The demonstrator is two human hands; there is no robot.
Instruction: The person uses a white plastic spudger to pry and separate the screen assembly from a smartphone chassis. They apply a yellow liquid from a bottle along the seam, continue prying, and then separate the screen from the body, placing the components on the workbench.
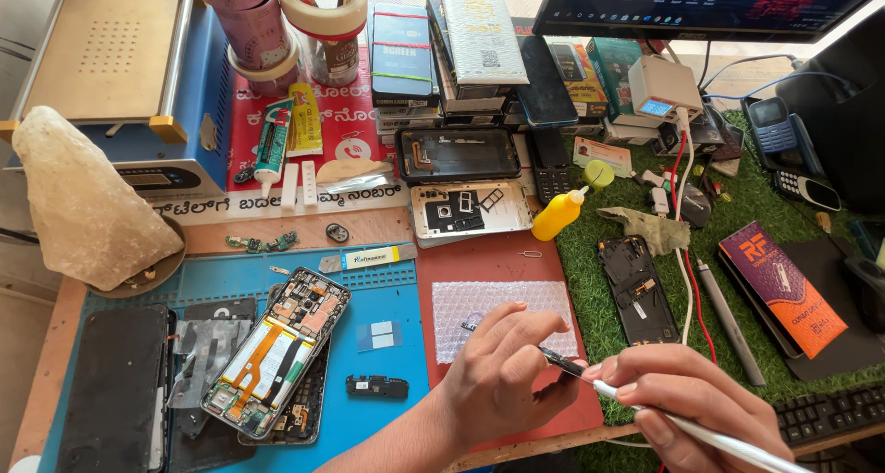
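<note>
Both hands work at the near edge of the desk [387, 224], just over the red mat [498, 261]. Left hand [502, 376] has fingers pinched together on a small dark part [560, 360] (too small to say what it is), holding it just above the mat, near the bubble-wrap sheet [502, 312]. Right hand [687, 399] is closed pen-style round a white slim tool [701, 431], tip touching that part. To do this well, in all likelihood: keep the pinch steady w/ wrist braced on the desk, tool at a low angle, light pressure only, so the tip doesn't slip. Opened phone [277, 348] lies on the blue mat [387, 298], left of the hands & well apart; yellow squeeze bottle [558, 215] stands farther back.
</note>
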